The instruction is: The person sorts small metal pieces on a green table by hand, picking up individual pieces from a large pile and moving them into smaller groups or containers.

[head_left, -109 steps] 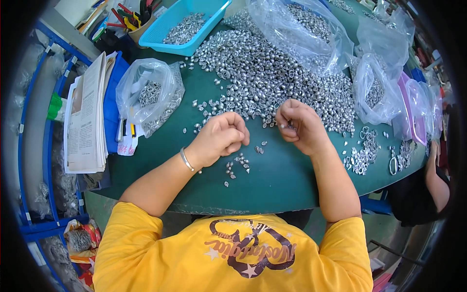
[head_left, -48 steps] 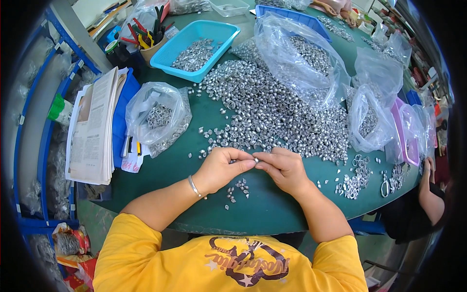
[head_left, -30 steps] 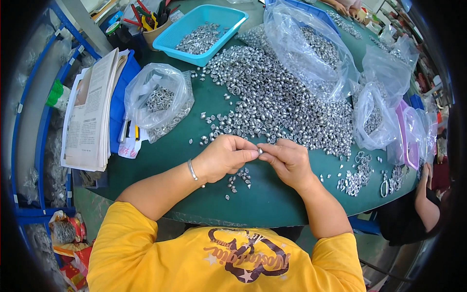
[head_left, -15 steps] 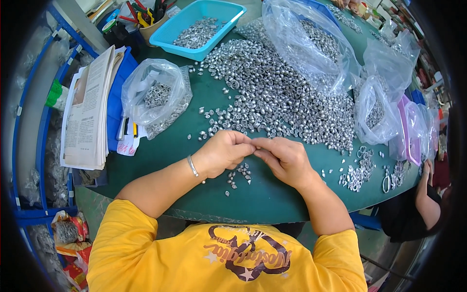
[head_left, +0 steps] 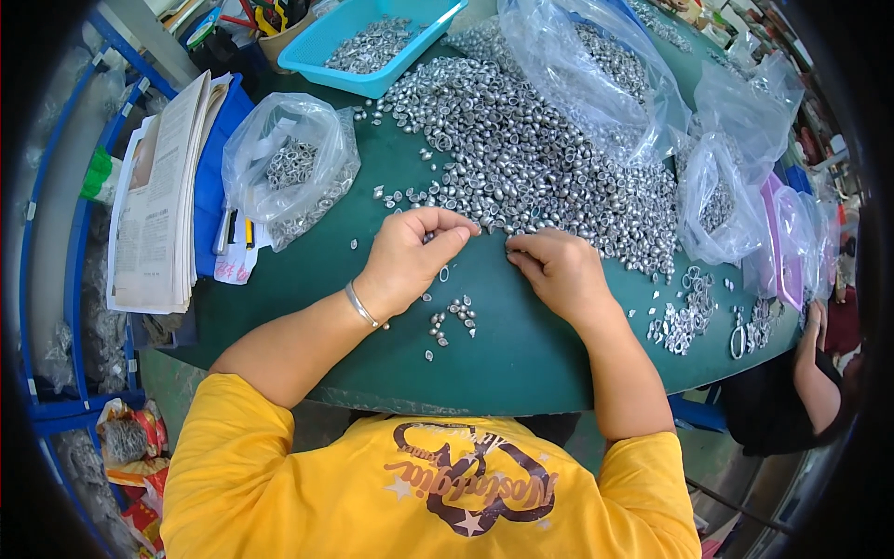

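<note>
A large heap of small silver-grey metal pieces [head_left: 549,177], rounded and hollow like little cups, spreads over the green table [head_left: 521,373]. At its near edge my left hand [head_left: 410,256], with a bracelet on the wrist, has thumb and forefinger pinched together; a tiny grey bit shows at the fingertips. My right hand [head_left: 563,275] is apart from it, also pinched, and what lies between its fingers is too small to name. Under the left hand lies a thin oval ring [head_left: 443,273]. Nearer me is a small group of loose metal pieces [head_left: 452,319].
A turquoise basket [head_left: 372,82] and a clear bag [head_left: 247,177] of metal pieces stand left of the heap. Papers [head_left: 154,205] lean at far left. Large plastic bags [head_left: 596,102] lie behind, with metal scraps [head_left: 684,317] at right. Another person's arm [head_left: 815,373] is at far right.
My hands, which met at the fingertips, have come apart and moved forward to the heap's edge. An oval ring now shows on the table below the left hand. The whole view has shifted slightly.
</note>
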The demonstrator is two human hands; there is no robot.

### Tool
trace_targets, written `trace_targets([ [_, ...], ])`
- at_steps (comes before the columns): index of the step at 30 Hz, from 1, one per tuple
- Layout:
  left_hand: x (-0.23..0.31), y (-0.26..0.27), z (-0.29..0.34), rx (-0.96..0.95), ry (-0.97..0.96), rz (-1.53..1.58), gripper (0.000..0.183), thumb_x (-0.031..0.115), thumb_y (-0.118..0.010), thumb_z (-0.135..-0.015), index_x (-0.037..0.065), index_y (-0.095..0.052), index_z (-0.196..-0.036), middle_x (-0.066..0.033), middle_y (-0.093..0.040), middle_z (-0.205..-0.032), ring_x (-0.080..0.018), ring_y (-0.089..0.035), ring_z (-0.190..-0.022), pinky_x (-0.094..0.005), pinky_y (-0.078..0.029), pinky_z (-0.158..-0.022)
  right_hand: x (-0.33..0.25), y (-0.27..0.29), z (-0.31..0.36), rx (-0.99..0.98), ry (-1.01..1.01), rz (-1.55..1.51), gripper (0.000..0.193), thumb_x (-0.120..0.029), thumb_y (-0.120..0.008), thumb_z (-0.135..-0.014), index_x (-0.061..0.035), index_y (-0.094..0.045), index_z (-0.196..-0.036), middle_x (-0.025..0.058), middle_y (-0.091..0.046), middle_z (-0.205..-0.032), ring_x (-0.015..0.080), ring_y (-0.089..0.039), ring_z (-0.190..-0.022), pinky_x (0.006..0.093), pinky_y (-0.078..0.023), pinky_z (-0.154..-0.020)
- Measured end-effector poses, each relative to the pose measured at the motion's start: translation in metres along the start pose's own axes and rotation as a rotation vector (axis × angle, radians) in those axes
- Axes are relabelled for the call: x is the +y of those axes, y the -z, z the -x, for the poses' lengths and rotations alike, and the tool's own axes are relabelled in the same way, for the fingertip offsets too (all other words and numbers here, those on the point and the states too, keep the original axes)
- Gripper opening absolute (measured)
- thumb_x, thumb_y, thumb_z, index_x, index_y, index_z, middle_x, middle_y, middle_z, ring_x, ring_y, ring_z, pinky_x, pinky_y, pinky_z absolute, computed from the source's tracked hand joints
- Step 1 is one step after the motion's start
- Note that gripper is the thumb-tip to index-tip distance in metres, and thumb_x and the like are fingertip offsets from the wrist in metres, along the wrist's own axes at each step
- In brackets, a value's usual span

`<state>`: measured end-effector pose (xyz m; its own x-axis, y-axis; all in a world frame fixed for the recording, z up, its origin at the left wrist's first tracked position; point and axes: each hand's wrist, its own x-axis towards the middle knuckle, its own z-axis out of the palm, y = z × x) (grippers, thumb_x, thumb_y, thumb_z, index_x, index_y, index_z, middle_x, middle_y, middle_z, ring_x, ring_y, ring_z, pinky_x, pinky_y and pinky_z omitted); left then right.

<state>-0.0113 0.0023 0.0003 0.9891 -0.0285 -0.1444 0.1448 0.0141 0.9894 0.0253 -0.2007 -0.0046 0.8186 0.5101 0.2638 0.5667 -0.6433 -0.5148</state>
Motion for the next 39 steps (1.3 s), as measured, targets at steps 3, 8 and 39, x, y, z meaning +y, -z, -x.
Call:
trace_targets([
  [3, -0.001, 0.004, -0.001, 0.048, -0.073, -0.054, 0.014, 0.01, -0.057, -0.086, 0.0, -0.064, -0.092, 0.0046, -0.051, -0.061, -0.0005, -0.037, -0.046, -0.0159, -0.028, -0.041, -0.002, -0.001, -0.003, -0.004, -0.089, -0.2, 0.009, -0.011, -0.062, -0.078, -0.0058, -0.066, -0.084, 0.009, -0.065, -0.077, 0.0229, -0.063, -0.07, 0.0322, -0.049, -0.063],
  [8, 0.004, 0.013, -0.004, 0.108, -0.185, -0.137, 0.011, 0.007, -0.061, -0.082, 0.001, -0.066, -0.09, 0.005, -0.054, -0.064, -0.0017, -0.042, -0.052, -0.0167, -0.035, -0.048, 0.011, 0.018, -0.008, -0.122, -0.583, -1.631, 0.003, -0.006, -0.053, -0.081, -0.0028, -0.053, -0.082, 0.0022, -0.047, -0.06, 0.0058, -0.031, -0.042, 0.0195, -0.018, -0.036],
  [39, -0.014, 0.017, -0.019, 0.059, -0.649, -0.972, 0.009, 0.014, -0.069, -0.071, 0.01, -0.067, -0.079, -0.0061, -0.056, -0.073, -0.0255, -0.058, -0.066, -0.0329, -0.046, -0.058, 0.021, 0.031, -0.01, -0.021, -0.496, -1.471, 0.011, -0.008, -0.055, -0.083, -0.005, -0.051, -0.074, -0.0032, -0.038, -0.054, 0.0043, -0.03, -0.042, 0.0202, -0.019, -0.038],
])
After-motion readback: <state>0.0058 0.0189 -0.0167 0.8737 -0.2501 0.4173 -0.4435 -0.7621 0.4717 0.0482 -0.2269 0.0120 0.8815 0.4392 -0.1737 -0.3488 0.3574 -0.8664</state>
